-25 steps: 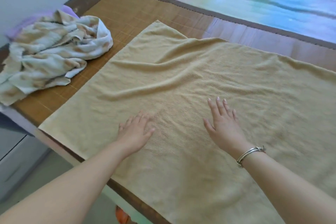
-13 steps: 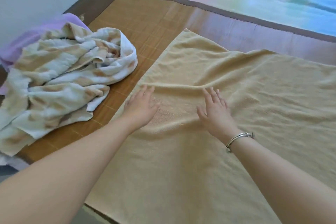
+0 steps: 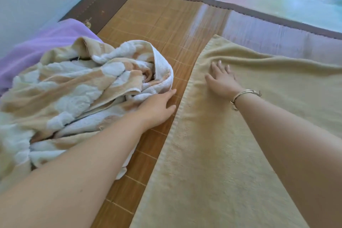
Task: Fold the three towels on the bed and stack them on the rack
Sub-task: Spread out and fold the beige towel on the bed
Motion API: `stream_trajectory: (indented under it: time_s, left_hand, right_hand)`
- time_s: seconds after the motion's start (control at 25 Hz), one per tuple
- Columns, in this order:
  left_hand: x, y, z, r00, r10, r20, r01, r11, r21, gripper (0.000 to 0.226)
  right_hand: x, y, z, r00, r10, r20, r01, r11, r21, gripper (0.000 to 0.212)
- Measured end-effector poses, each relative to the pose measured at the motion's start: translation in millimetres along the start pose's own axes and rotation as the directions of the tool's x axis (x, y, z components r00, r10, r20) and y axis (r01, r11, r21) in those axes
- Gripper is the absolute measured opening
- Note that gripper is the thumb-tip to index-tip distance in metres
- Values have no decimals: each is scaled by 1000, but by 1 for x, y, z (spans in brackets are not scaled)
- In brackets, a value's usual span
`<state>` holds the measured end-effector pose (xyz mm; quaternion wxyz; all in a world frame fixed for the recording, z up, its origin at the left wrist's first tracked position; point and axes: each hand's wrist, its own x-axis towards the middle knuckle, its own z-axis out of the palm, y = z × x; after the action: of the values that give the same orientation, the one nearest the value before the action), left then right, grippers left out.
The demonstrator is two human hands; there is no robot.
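We see the tan terry towel (image 3: 231,153) spread flat on the bed's bamboo mat (image 3: 162,29), our right hand (image 3: 222,81) open-gripped near its far-left corner; left hand (image 3: 157,109) flat beside the crumpled tan-and-white towel (image 3: 74,89).

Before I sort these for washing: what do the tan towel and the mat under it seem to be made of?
Tan towel: looks like cotton terry, with a matte, fuzzy nap and a ribbed hem. Mat: probably bamboo or rattan strips, since it shows glossy fine slats, stitched cross-lines and a brown cloth border.
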<state>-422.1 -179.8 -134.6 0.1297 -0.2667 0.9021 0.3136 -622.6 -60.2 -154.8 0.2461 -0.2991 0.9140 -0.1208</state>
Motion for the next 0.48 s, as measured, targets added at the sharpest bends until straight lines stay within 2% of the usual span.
stream_trajectory:
  time_s: [0.04, 0.12, 0.2, 0.28, 0.32, 0.4, 0.48]
  left_hand:
    - [0, -3, -2, 1000, 8, 5, -8, 999, -37, 56]
    - [-1, -5, -3, 1000, 24, 3, -24, 997, -69, 53]
    - [-6, -3, 2, 997, 66, -50, -70, 994, -80, 45]
    - [-16, 3, 12, 988, 70, -141, -80, 995, -67, 33]
    - [-23, 6, 18, 982, 35, -185, -43, 998, -37, 30]
    - [-35, 9, 26, 970, -98, -224, 105, 994, 19, 36]
    - [-43, 11, 32, 960, -232, -159, 239, 971, 27, 44]
  right_hand:
    - [3, -4, -4, 998, -61, -10, 61, 998, -12, 59]
    - [0, -16, -11, 974, -215, -70, 203, 967, -154, 59]
    - [-11, -27, -11, 907, -414, -72, 365, 861, -355, 66]
    - [-22, -36, -4, 821, -571, -4, 497, 718, -487, 63]
    - [-25, -39, 0, 796, -604, 33, 528, 668, -524, 58]
    - [-28, -46, 1, 795, -601, 84, 535, 630, -563, 46]
    - [-33, -50, 0, 814, -565, 134, 522, 611, -595, 41]
